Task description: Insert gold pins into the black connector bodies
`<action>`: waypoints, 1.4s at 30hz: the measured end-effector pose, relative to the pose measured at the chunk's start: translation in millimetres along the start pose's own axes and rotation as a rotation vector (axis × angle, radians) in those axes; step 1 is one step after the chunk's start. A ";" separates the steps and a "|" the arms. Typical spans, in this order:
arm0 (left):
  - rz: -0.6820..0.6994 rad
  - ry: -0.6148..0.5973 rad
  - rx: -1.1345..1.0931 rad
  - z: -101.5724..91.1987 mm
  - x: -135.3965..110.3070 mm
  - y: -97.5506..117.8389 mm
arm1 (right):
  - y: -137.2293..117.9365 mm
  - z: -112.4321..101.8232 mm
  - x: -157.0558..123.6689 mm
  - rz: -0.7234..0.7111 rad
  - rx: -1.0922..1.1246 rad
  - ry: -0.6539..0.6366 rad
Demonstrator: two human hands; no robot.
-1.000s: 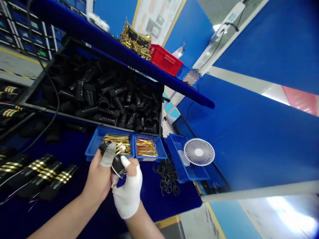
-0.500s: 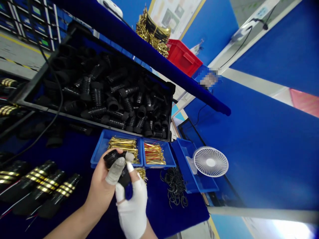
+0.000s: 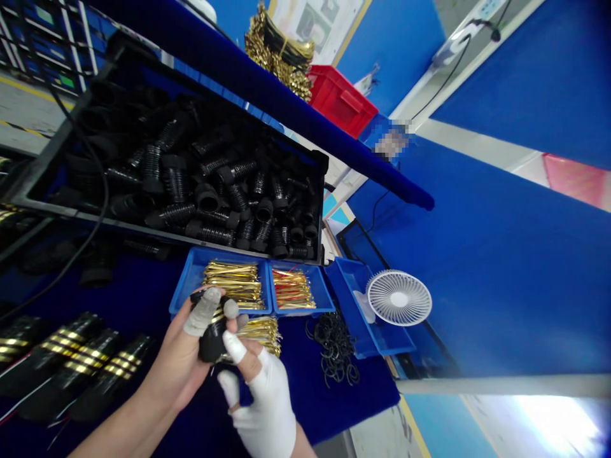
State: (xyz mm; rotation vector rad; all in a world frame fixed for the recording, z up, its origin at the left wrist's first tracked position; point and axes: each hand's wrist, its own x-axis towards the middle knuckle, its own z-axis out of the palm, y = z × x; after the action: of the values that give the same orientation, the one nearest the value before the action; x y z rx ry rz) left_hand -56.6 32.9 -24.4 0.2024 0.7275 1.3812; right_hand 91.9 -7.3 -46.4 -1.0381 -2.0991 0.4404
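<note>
My left hand (image 3: 179, 356), with grey covers on its fingertips, is closed around a black cylindrical part (image 3: 213, 337) bearing narrow gold bands. My right hand (image 3: 267, 394) wears a white glove with some finger skin bare. Its thumb and forefinger are spread apart at the lower right of the part, the forefinger against or very near it; contact is hard to make out. Just behind the hands lie loose gold strips (image 3: 265, 334). Beyond them, one blue tray (image 3: 179, 296) holds gold strips and another blue tray (image 3: 327, 302) holds gold and red ones.
A black crate (image 3: 109, 224) full of black ribbed sleeves (image 3: 176, 181) stands behind the trays. Several gold-banded black parts with wires (image 3: 86, 356) lie at left. Black rings (image 3: 331, 350) are piled at right, near a white fan (image 3: 400, 298). A blue shelf edge (image 3: 286, 105) crosses above.
The part has turned in my left hand, bringing gold bands into view. My right hand has shifted slightly down and right, its fingers spreading away from the part. The view has moved slightly.
</note>
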 end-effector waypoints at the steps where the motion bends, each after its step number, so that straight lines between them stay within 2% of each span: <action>1: 0.016 -0.021 -0.005 0.4 0.9 2.9 | 7.1 -9.8 -7.0 0.027 -0.013 0.020; 4: -0.004 -0.068 -0.008 2.5 1.8 10.3 | 40.1 -44.4 -33.2 0.221 -0.167 0.126; 7: -0.111 -0.116 0.017 5.9 -4.8 3.9 | 78.6 -80.5 -63.3 0.401 -0.320 0.183; 10: -0.253 -0.164 0.114 8.2 -20.4 -23.2 | 103.3 -111.0 -93.4 0.524 -0.368 0.251; 14: -0.552 -0.255 0.360 2.6 -46.8 -71.9 | 110.3 -136.3 -123.1 0.629 -0.391 0.334; 17: -0.708 -0.281 0.498 -4.3 -54.6 -96.2 | 108.0 -143.0 -134.5 0.659 -0.381 0.302; 19: -0.713 -0.248 0.499 -6.2 -49.0 -102.8 | 106.8 -143.4 -138.7 0.671 -0.383 0.236; 24: -0.525 -0.174 0.443 0.1 -21.9 -98.2 | 108.5 -136.6 -142.6 0.672 -0.436 0.035; 28: -0.584 -0.173 0.368 11.2 -22.1 -90.7 | 114.1 -129.6 -137.9 0.663 -0.453 -0.052; 30: -0.610 -0.182 0.340 17.8 -27.9 -88.5 | 118.4 -131.0 -131.8 0.636 -0.456 -0.051; 32: -0.589 -0.169 0.323 24.2 -32.8 -87.7 | 122.2 -137.0 -123.4 0.578 -0.438 0.055; 35: -0.535 -0.118 0.315 32.7 -36.3 -89.1 | 120.4 -147.6 -108.5 0.510 -0.351 0.405; 38: -0.532 -0.144 0.355 39.8 -40.0 -92.9 | 103.5 -144.4 -96.0 0.528 -0.192 0.712; 40: -0.489 -0.189 0.426 44.0 -44.4 -96.7 | 85.2 -131.8 -92.3 0.503 -0.071 0.766; 42: -0.375 -0.231 0.537 47.4 -49.0 -101.1 | 66.5 -115.9 -92.5 0.402 0.027 0.717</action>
State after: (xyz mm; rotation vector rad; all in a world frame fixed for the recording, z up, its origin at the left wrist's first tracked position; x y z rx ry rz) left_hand 52.7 -21.1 -25.0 0.6059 0.8790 0.7706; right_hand 250.6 -41.7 -51.0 -1.3599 -1.2535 0.2309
